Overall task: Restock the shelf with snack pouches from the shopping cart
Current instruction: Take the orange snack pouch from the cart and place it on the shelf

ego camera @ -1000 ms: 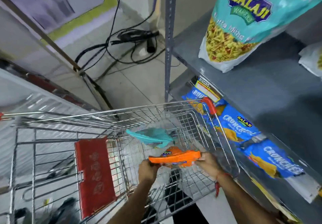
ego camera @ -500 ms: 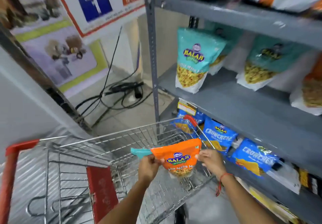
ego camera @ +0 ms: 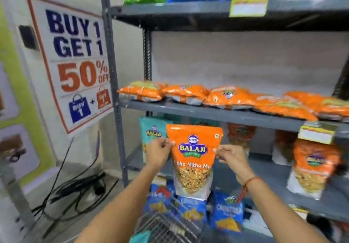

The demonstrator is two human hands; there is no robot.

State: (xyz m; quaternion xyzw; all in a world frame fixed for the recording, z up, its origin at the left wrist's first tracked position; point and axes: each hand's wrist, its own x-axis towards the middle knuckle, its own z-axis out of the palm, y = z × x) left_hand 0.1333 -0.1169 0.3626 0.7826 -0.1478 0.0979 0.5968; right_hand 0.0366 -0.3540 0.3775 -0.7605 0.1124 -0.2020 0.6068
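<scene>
A snack pouch [ego camera: 193,159] is hanging upright between the left hand [ego camera: 158,153], pinching its left edge, and the right hand [ego camera: 233,159], pinching its right edge, in front of the shelf rack [ego camera: 217,115]. Flat pouches [ego camera: 222,98] are lying on the board above it. The shopping cart [ego camera: 166,227] is sitting below, and a promotional poster [ego camera: 75,61] is hanging to the rack's left.

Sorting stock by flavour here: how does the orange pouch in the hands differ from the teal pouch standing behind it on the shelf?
The held orange pouch is orange and in the air, gripped at its sides by the left hand and right hand; the teal pouch is teal and stands on the shelf below, partly hidden. Both are upright and carry the Balaji logo.
</scene>
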